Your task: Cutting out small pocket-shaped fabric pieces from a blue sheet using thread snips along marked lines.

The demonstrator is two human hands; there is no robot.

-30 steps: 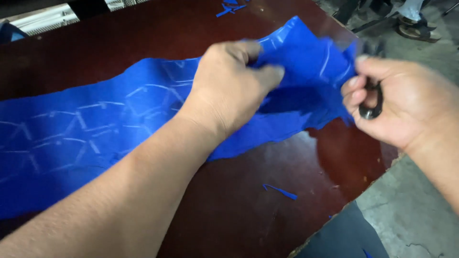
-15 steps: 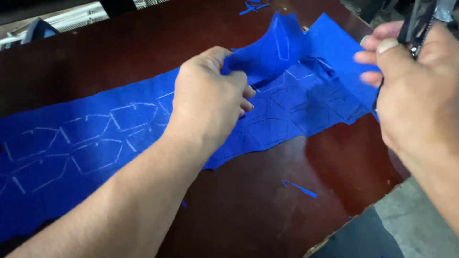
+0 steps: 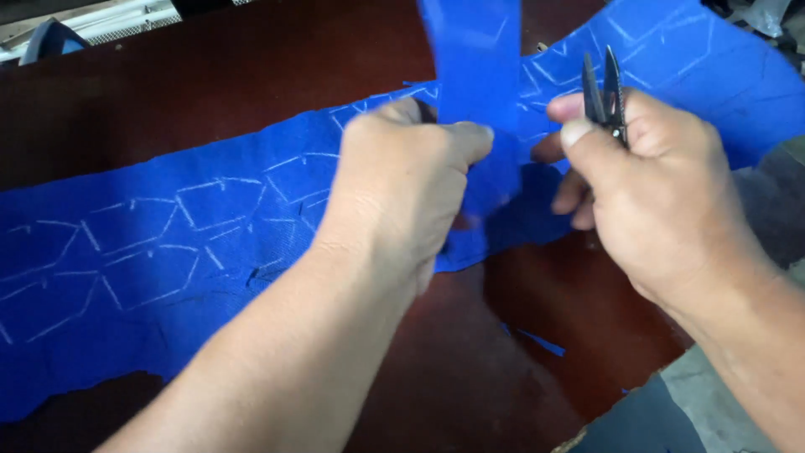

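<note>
A long piece of blue cloth [image 3: 168, 252] with white chalk shapes drawn on it lies across the dark red-brown table [image 3: 210, 92] — it runs from 9 o'clock up to 2 o'clock. The left hand [image 3: 402, 180] sits in the middle, its fingers curled tight on a strip of the cloth [image 3: 474, 75] that stands up toward 12 o'clock. The right hand [image 3: 654, 184] is just beside it at 3 o'clock. Its fingers are closed around small black snips [image 3: 605, 88] — the two thin blades point up, close together, near the strip. A little blue scrap [image 3: 541, 342] lies on the table at 5 o'clock, well apart from the hands.
</note>
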